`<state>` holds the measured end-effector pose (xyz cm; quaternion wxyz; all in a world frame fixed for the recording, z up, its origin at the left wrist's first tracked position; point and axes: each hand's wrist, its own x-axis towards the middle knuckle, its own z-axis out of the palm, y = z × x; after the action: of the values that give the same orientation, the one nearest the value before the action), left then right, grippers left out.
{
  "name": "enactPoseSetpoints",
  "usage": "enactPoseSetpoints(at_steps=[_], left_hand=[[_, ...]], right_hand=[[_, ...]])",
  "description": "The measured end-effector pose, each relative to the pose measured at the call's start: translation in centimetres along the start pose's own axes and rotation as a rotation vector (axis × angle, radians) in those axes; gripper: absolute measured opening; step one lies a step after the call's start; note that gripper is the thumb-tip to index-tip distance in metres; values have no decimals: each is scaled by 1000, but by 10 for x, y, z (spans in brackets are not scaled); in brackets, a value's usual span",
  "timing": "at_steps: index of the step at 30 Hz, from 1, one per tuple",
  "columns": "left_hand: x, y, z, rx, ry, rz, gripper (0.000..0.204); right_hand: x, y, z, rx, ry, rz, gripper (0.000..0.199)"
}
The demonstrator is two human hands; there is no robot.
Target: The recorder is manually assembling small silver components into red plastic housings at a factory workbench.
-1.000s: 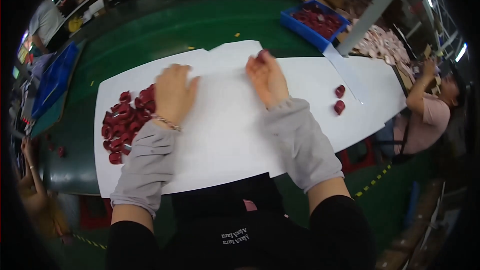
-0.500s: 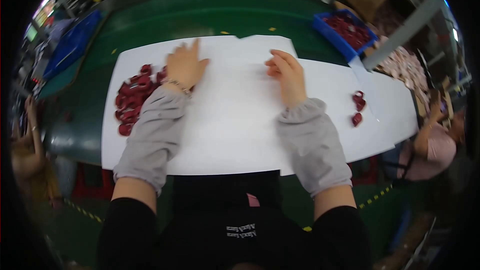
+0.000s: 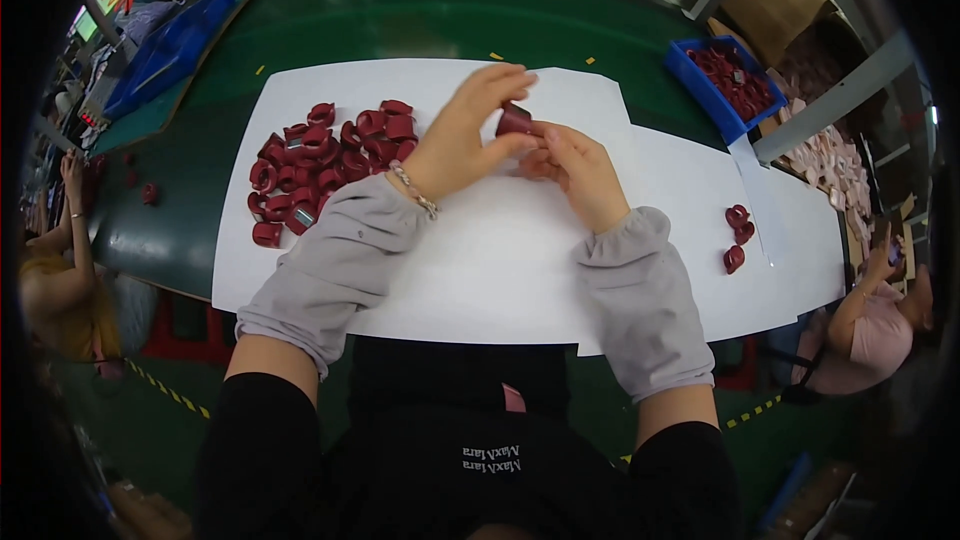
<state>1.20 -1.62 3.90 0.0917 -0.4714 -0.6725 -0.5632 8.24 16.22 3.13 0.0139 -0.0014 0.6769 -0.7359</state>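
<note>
Red curled piece | our right hand pinches it | our left hand spread beside it | hands nearer than before

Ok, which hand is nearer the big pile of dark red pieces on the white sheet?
Left. The left hand is at the right edge of the pile; the right hand is farther right, with the left hand between it and the pile.

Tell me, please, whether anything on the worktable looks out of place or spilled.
Possibly: a few small red pieces lie on the dark green tabletop, left of the white sheet and apart from the main red pile. They look stray, though someone may have put them there.
</note>
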Motion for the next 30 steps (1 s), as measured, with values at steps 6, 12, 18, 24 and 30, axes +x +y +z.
enactPoseSetpoints(at_steps=[6, 12, 18, 24, 30], left_hand=[[-14, 2, 24, -8, 26, -9, 59], [-24, -10, 19, -361, -49, -446, 41], [-21, 0, 19, -591, -85, -510, 33], [-22, -5, 17, -588, -112, -526, 34], [-22, -9, 12, -512, -173, -574, 36]], right_hand=[[0, 5, -6, 304, -97, 84, 18], [-2, 4, -1, 164, 85, -150, 17], [-3, 6, -3, 74, 6, -176, 20], [0, 10, -3, -222, 53, -357, 26], [-3, 4, -4, -290, -51, -338, 46]])
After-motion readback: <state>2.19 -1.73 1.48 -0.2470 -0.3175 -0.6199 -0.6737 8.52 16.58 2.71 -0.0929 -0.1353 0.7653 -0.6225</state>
